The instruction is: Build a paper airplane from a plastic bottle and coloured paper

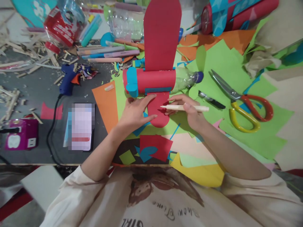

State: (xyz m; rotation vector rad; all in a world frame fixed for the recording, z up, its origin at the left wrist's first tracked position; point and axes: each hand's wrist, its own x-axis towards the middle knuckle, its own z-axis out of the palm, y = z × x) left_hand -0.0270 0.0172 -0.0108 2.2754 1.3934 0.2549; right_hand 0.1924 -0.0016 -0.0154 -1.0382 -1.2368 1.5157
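Observation:
A plastic bottle wrapped in red paper (156, 81), made up as a toy plane, lies sideways on green paper. Its long red paper wing (163, 34) reaches away from me, and the shorter-looking red wing (158, 118) points toward me. My left hand (132, 115) rests at the near wing's left edge, thumb and forefinger spread over it. Between the fingers of my right hand (193, 115) is a cream marker pen (197, 108), its tip at the near wing's surface. Blue paper strips (132, 82) wrap the bottle's left end; a blue cap (199, 77) closes the right end.
Scissors (236, 94) and a black pen (213, 100) lie on the right. To the left are a glue gun (67, 78), a phone (81, 126) and a purple box (22, 134). Markers (109, 53), bottles and another red bottle plane (227, 19) sit farther back.

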